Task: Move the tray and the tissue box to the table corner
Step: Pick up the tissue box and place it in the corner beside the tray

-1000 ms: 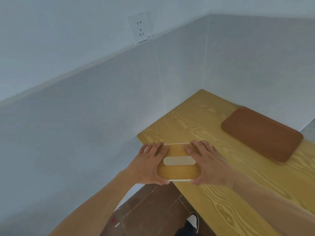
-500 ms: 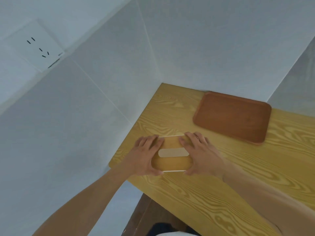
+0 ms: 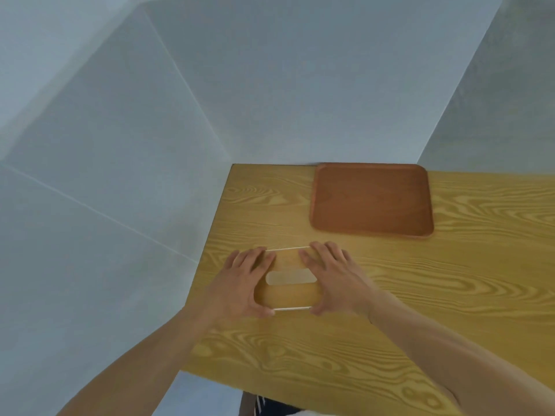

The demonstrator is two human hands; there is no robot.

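Near the table's left edge, left hand and right hand clasped the tissue box by its ends; sliding it flat toward the far corner, clear of the tray, seemed wisest.

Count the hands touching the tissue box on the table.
2: the left hand grips the tissue box's left end, the right hand its right end. None seem hidden.

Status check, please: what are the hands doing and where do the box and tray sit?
Both hands, left and right, grip tissue box ends. Tray against back wall. Corner free.
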